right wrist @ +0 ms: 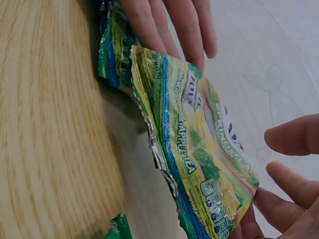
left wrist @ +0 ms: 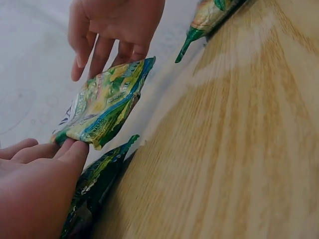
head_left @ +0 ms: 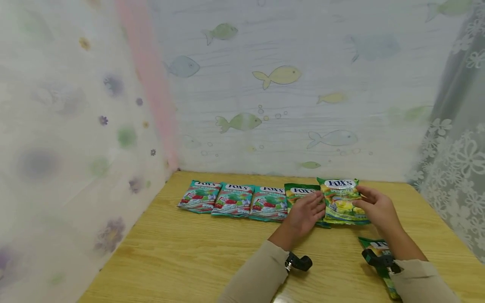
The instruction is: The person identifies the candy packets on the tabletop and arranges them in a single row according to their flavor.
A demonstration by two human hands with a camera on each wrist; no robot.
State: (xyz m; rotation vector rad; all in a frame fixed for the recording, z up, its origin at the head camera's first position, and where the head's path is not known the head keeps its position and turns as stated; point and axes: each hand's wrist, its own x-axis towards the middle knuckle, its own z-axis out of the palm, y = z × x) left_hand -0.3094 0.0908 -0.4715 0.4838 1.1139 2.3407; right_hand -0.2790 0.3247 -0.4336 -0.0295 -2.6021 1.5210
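Observation:
A yellow-green Fox's Spring Tea candy bag (head_left: 341, 206) stands between the two hands, its face tilted up. My left hand (head_left: 305, 214) touches its left edge with nearly straight fingers (left wrist: 70, 152). At its right side is my right hand (head_left: 380, 212); some fingers lie behind the bag (right wrist: 199, 149), while the thumb stands apart from it in the right wrist view. Partly hidden behind my left hand, another green Spring Tea bag (head_left: 299, 191) lies on the table. A further green bag (head_left: 392, 286) lies near the front right, partly covered by my right wrist.
Several teal Mint Blossom candy bags (head_left: 233, 200) lie in a row along the back left of the wooden table (head_left: 189, 261). A fish-patterned wall covering (head_left: 242, 143) rises behind the table. Lace curtain (head_left: 466, 168) hangs at the right.

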